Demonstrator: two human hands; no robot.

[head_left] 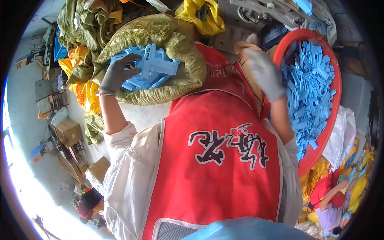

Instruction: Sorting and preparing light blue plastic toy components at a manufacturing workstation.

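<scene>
A cluttered concrete workshop floor lies left of the olive sack (160, 40), strewn with cardboard boxes and yellow bags. The gloved left hand (117, 74) curls pinching one bundle of blue plastic parts (150, 68) at the one sack's mouth, and I judge the bundle could spill if that pinch loosens. Right of the sack, the one red basin (332, 76) holds blue pieces too many to count, while the gloved right hand (264, 74) hangs spread, holding nothing.

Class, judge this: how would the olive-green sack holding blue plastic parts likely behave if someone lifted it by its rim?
The olive-green sack would probably sag, since its wrinkled cloth folds over. The blue plastic parts look rigid and light, so they would likely slide about inside.
</scene>
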